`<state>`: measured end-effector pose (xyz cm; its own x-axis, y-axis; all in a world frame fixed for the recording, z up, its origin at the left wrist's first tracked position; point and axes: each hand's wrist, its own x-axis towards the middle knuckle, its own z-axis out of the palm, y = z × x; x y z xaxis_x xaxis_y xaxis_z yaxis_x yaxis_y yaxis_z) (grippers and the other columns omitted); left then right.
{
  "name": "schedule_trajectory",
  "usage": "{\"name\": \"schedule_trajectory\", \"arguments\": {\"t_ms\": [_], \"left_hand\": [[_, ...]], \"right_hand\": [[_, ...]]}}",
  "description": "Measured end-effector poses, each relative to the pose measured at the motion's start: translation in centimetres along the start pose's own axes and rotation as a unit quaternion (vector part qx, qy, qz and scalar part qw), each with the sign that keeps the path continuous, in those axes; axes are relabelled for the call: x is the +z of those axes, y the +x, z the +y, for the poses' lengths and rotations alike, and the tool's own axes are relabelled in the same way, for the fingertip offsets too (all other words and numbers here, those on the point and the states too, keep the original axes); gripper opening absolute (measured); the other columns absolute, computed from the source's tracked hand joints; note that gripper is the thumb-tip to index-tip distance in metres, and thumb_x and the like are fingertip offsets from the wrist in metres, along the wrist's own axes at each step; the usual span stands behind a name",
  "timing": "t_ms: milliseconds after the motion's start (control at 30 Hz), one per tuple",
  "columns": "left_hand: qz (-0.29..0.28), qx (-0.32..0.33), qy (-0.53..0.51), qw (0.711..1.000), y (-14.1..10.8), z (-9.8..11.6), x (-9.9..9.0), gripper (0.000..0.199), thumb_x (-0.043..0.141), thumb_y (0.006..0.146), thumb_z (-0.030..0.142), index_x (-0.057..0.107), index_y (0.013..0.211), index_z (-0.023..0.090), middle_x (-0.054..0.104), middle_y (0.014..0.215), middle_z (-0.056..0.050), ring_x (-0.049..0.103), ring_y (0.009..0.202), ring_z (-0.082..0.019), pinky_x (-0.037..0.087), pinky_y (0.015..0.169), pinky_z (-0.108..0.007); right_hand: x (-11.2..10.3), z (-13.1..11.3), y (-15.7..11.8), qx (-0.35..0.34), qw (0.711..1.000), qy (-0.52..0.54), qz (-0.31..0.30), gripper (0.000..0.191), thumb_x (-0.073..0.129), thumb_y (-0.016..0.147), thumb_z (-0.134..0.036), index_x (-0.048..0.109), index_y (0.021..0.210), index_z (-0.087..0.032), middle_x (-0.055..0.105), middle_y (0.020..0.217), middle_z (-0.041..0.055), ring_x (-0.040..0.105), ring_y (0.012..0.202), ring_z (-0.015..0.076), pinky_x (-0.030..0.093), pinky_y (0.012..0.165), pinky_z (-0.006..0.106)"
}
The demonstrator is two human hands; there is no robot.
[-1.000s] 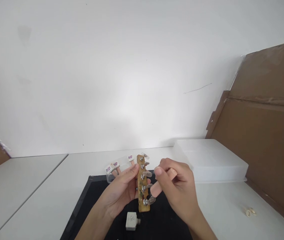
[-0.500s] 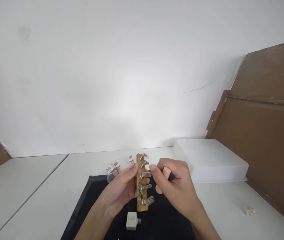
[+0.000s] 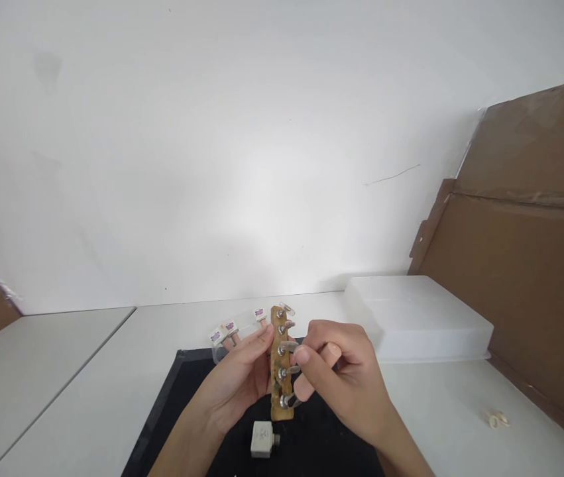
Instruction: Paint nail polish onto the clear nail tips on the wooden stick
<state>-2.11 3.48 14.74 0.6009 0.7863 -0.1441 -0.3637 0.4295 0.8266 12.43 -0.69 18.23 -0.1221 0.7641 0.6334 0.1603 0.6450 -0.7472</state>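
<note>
My left hand point(image 3: 236, 371) grips a wooden strip point(image 3: 278, 391) by its left side, keeping it upright. Several metal posts run down the strip, each bearing a clear nail tip point(image 3: 286, 309) that points right. In my right hand point(image 3: 348, 377) is a peach-coloured cylindrical handle point(image 3: 303, 387), pinched between thumb and curled fingers; its lower end covers part of the lowest nail tip. Any brush on it is hidden. Below the strip, a white square bottle point(image 3: 262, 438) with a bare threaded neck lies on a black mat point(image 3: 172, 404).
Behind my left hand, several white labelled bottles point(image 3: 230, 328) with peach caps lie by a clear plastic tray point(image 3: 248, 320). A translucent white bin point(image 3: 425, 318) stands at the right. Small cream rings point(image 3: 495, 419) lie on the white table point(image 3: 441, 411). Cardboard point(image 3: 525, 285) borders the right side.
My right hand has shifted a little left and down, bringing the peach handle up to the lower nail tips. My left hand and the wooden strip stay in place.
</note>
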Motion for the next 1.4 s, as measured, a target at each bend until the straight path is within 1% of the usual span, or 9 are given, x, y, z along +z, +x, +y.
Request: {"name": "schedule_trajectory", "arguments": {"t_ms": [100,300,500,667,867,967,1100,1267,1400], "left_hand": [[0.043,-0.001,-0.004,0.999,0.11,0.05,0.08,0.024,0.049,0.083,0.039,0.061,0.085,0.018,0.063,0.072,-0.001,0.059,0.064,-0.012,0.045,0.06,-0.025],[0.071,-0.011,-0.025,0.997,0.03,0.02,-0.07,0.021,0.055,0.08,0.037,0.06,0.092,0.02,0.062,0.076,0.0,0.06,0.071,-0.014,0.047,0.065,-0.028],[0.065,-0.014,-0.008,0.998,0.0,-0.06,-0.43,0.027,0.05,0.083,0.04,0.058,0.1,0.02,0.063,0.082,-0.002,0.06,0.073,-0.014,0.046,0.065,-0.028],[0.05,-0.012,-0.013,0.999,0.3,0.04,-0.57,0.03,0.049,0.083,0.042,0.058,0.099,0.019,0.061,0.069,-0.001,0.058,0.06,-0.013,0.043,0.057,-0.026],[0.062,-0.015,-0.032,0.997,0.42,0.04,-0.42,0.025,0.05,0.083,0.038,0.059,0.096,0.019,0.063,0.071,-0.001,0.059,0.06,-0.012,0.046,0.06,-0.026],[0.073,-0.019,-0.045,0.996,0.4,0.07,-0.3,0.022,0.052,0.083,0.036,0.059,0.093,0.019,0.063,0.076,-0.001,0.061,0.068,-0.013,0.047,0.065,-0.028],[0.073,-0.022,-0.044,0.996,0.24,0.03,-0.46,0.022,0.054,0.082,0.035,0.06,0.097,0.02,0.061,0.076,0.0,0.061,0.07,-0.013,0.047,0.062,-0.027],[0.067,-0.023,-0.027,0.997,0.09,0.16,-0.74,0.033,0.05,0.082,0.042,0.059,0.105,0.019,0.062,0.079,-0.001,0.06,0.069,-0.013,0.045,0.062,-0.026],[0.052,-0.022,-0.024,0.998,0.28,0.2,-0.72,0.032,0.048,0.083,0.042,0.059,0.104,0.02,0.062,0.072,0.0,0.059,0.06,-0.012,0.044,0.059,-0.027]], "right_hand": [[-0.17,0.15,0.05,0.008,0.999,-0.033,-0.001,0.035,0.053,0.081,-0.019,0.036,0.05,-0.021,0.051,0.043,-0.0048,0.042,0.04,0.0089,0.035,0.041,0.022],[-0.49,0.26,0.24,-0.004,0.995,-0.102,0.012,0.039,0.051,0.081,-0.017,0.03,0.049,-0.021,0.04,0.042,-0.0058,0.04,0.039,0.0086,0.031,0.041,0.022],[-0.54,0.2,0.15,-0.015,0.997,-0.055,0.051,0.038,0.052,0.083,-0.02,0.035,0.05,-0.021,0.049,0.038,-0.0045,0.038,0.037,0.0086,0.032,0.04,0.022],[-0.43,0.26,-0.03,-0.04,0.998,0.019,0.045,0.03,0.054,0.084,-0.022,0.045,0.056,-0.021,0.061,0.042,-0.0025,0.047,0.04,0.0113,0.038,0.044,0.023],[-0.42,0.03,0.19,-0.057,0.998,0.006,0.009,0.03,0.055,0.082,-0.021,0.045,0.054,-0.021,0.056,0.045,-0.0028,0.042,0.043,0.0109,0.035,0.043,0.024],[-0.52,-0.04,0.3,-0.05,0.998,-0.042,0.014,0.034,0.053,0.081,-0.017,0.039,0.05,-0.02,0.049,0.045,-0.004,0.038,0.041,0.0093,0.031,0.042,0.023],[-0.71,0.06,0.21,-0.053,0.995,-0.073,0.036,0.036,0.05,0.082,-0.016,0.034,0.05,-0.02,0.04,0.044,-0.0057,0.035,0.04,0.0085,0.029,0.041,0.023],[-0.62,0.17,0.03,-0.056,0.997,-0.033,0.052,0.033,0.053,0.083,-0.019,0.042,0.053,-0.02,0.051,0.044,-0.0038,0.039,0.042,0.01,0.031,0.043,0.023],[-0.36,0.08,0.07,-0.068,0.997,0.028,0.032,0.029,0.055,0.083,-0.021,0.046,0.056,-0.021,0.057,0.044,-0.0035,0.045,0.043,0.0112,0.034,0.044,0.023]]}}
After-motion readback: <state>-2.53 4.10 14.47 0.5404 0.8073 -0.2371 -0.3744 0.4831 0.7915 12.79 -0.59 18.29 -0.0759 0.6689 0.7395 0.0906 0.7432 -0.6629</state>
